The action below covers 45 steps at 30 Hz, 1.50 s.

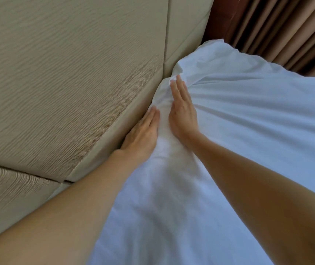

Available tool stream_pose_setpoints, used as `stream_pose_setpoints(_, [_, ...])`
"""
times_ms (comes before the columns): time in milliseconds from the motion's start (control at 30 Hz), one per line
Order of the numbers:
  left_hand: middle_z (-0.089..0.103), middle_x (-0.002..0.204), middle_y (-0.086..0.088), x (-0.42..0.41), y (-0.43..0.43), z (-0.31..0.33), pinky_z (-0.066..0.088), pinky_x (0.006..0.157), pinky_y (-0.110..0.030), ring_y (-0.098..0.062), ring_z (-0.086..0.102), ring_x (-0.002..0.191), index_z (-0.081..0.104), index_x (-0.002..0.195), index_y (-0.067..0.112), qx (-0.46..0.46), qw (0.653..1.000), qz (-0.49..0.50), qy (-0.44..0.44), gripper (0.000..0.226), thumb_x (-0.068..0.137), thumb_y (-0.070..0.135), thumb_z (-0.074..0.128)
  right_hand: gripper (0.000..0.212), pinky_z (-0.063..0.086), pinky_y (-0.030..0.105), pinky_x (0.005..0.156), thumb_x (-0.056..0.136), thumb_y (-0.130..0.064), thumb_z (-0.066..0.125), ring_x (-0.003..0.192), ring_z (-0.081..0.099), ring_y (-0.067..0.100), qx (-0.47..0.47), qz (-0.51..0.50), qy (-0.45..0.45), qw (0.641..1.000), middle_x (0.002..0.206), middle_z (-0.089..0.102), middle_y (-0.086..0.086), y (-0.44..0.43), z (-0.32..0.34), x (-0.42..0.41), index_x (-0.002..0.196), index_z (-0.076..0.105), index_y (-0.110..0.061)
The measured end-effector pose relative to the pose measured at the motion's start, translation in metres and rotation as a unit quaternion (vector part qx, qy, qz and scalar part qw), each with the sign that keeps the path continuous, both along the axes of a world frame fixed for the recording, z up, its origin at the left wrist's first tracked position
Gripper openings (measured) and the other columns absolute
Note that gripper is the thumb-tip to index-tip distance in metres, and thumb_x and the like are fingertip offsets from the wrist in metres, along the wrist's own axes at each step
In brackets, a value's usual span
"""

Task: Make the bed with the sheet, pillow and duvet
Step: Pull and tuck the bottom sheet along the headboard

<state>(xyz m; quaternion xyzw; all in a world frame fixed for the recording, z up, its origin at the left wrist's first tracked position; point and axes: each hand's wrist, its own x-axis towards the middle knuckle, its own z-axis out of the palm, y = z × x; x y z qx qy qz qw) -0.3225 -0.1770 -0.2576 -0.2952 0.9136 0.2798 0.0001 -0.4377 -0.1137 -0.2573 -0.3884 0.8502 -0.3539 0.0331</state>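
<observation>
The white sheet (239,115) lies spread out wide, wrinkled and bunched up where it meets the padded beige headboard (66,73). The left hand (142,134) and the right hand (182,111) press flat on the bunched part, fingers straight. Brown curtains (286,25) hang beside the headboard.

I see two bare arms (66,217) on my feed, unsleeved from the frame edge down to the wrists. The left hand (141,134), on the side nearer the headboard (66,73), shows faint knuckle ridges across its back. The right hand (182,111), on the side away from the headboard, has slim fingers (179,87). Nails are too blurred for me to judge.
</observation>
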Motion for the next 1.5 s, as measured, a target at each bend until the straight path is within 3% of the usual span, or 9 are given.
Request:
stream_pose_setpoints(167, [-0.005,0.159,-0.003,-0.023,-0.005,-0.002,-0.004,0.114,-0.018,-0.009,-0.004,0.146,0.000,0.150,0.006,-0.021,0.997,-0.064,-0.049,0.053,0.102,0.016,0.021,0.048,0.002,0.033,0.117,0.101,-0.020,0.022,0.147,0.003,0.015,0.229,0.093,0.103,0.964,0.159,0.008,-0.005,-0.005,0.001,-0.031,0.149,0.019,-0.015])
stream_pose_setpoints(333, [0.033,0.148,-0.015,-0.042,-0.015,0.005,0.031,0.105,-0.031,-0.028,0.039,0.130,0.013,0.149,0.010,0.077,0.996,-0.012,-0.037,0.054,0.098,0.012,0.028,0.046,0.007,0.034,0.114,0.099,-0.019,0.026,0.146,0.010,0.013,0.278,0.141,0.141,0.940,0.156,0.021,-0.007,-0.011,0.003,-0.054,0.144,0.031,-0.020])
stream_pose_setpoints(567, [0.046,0.134,-0.024,-0.072,-0.021,0.008,0.036,0.094,-0.036,-0.035,0.044,0.120,0.045,0.125,0.000,0.136,0.984,0.091,-0.069,0.037,0.098,0.018,0.026,0.044,0.024,0.040,0.101,0.096,-0.016,0.025,0.134,0.030,0.013,0.329,0.136,0.171,0.919,0.135,0.048,-0.007,-0.038,0.008,-0.073,0.127,0.055,-0.021])
stream_pose_setpoints(700, [0.049,0.127,-0.024,-0.067,-0.009,0.008,0.039,0.087,-0.039,-0.037,0.050,0.112,0.042,0.121,-0.003,0.029,0.996,0.067,-0.045,0.031,0.100,0.015,0.027,0.048,0.023,0.031,0.100,0.090,-0.017,0.024,0.130,0.038,0.015,0.199,0.109,0.077,0.971,0.134,0.051,-0.003,-0.025,0.003,-0.067,0.126,0.056,-0.017])
stream_pose_setpoints(833, [0.046,0.136,-0.016,-0.059,-0.001,-0.007,0.040,0.093,-0.043,-0.036,0.048,0.120,0.038,0.133,0.006,-0.082,0.995,0.029,0.039,0.038,0.097,0.010,0.025,0.045,0.031,0.029,0.104,0.079,-0.003,0.033,0.122,0.045,0.027,-0.081,-0.145,-0.053,0.985,0.129,0.052,0.012,0.011,0.003,-0.047,0.118,0.054,0.001])
stream_pose_setpoints(933, [0.052,0.134,-0.022,-0.063,-0.007,-0.016,0.045,0.097,-0.043,-0.037,0.052,0.123,0.052,0.128,-0.004,-0.171,0.975,-0.064,0.130,0.046,0.088,-0.002,0.029,0.039,0.029,0.035,0.109,0.083,0.004,0.035,0.123,0.041,0.026,-0.073,-0.197,-0.066,0.976,0.130,0.049,0.010,0.036,0.008,-0.054,0.118,0.052,0.000])
stream_pose_setpoints(1067, [0.005,0.159,-0.002,-0.064,-0.010,0.000,0.015,0.114,-0.024,-0.014,0.010,0.146,0.013,0.150,0.010,-0.116,0.991,-0.065,-0.026,0.052,0.099,0.001,0.021,0.042,0.011,0.034,0.117,0.085,-0.006,0.031,0.130,0.039,0.028,0.063,-0.218,0.039,0.973,0.135,0.047,0.015,0.090,0.005,-0.081,0.120,0.053,0.001])
stream_pose_setpoints(1200, [0.002,0.159,-0.008,-0.076,-0.003,0.021,0.020,0.112,-0.029,-0.021,0.014,0.145,0.010,0.149,0.003,-0.126,0.988,-0.039,-0.086,0.057,0.096,0.000,0.031,0.044,0.003,0.034,0.118,0.093,-0.007,0.033,0.144,0.016,0.025,0.120,-0.315,0.042,0.940,0.152,0.027,0.013,0.132,-0.002,-0.078,0.136,0.040,-0.004])
stream_pose_setpoints(1500, [-0.013,0.158,-0.010,-0.170,0.056,0.023,-0.003,0.118,-0.044,-0.022,-0.010,0.146,-0.004,0.151,0.018,-0.149,0.968,-0.185,-0.078,0.054,0.103,0.033,0.016,0.071,0.001,0.026,0.116,0.085,-0.032,0.029,0.146,0.011,0.028,-0.021,-0.410,-0.015,0.912,0.157,0.007,0.017,0.129,-0.030,-0.095,0.147,0.020,0.000])
